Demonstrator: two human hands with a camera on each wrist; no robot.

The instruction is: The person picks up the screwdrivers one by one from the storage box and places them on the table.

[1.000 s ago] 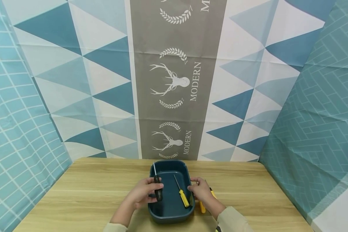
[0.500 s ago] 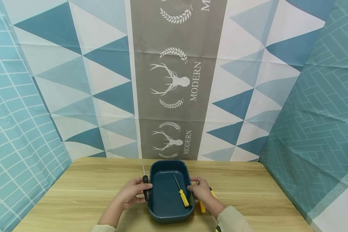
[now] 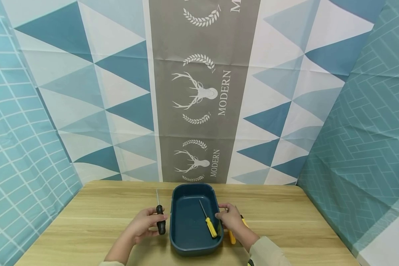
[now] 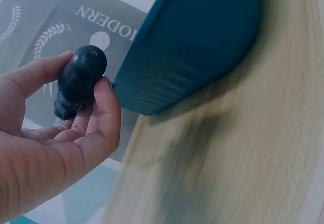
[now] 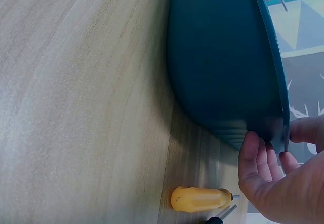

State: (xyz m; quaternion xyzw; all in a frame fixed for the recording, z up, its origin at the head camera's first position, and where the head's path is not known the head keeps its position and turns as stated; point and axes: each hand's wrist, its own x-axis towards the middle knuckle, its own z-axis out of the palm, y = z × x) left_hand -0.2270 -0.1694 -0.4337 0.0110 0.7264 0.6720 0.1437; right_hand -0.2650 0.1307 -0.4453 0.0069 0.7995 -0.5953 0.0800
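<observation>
Screwdriver [image 3: 159, 210], black-handled, lies gripped in left hand [image 3: 144, 224]; right hand [image 3: 231, 219] pinches tray rim [image 3: 195, 250].

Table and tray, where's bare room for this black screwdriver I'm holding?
The table is bare between the left hand and the left wall cloth, and from the right sleeve to the right wall cloth. The tray is free left of the yellow screwdriver. Crowded: outside its right side, with the right hand and orange handle.
</observation>
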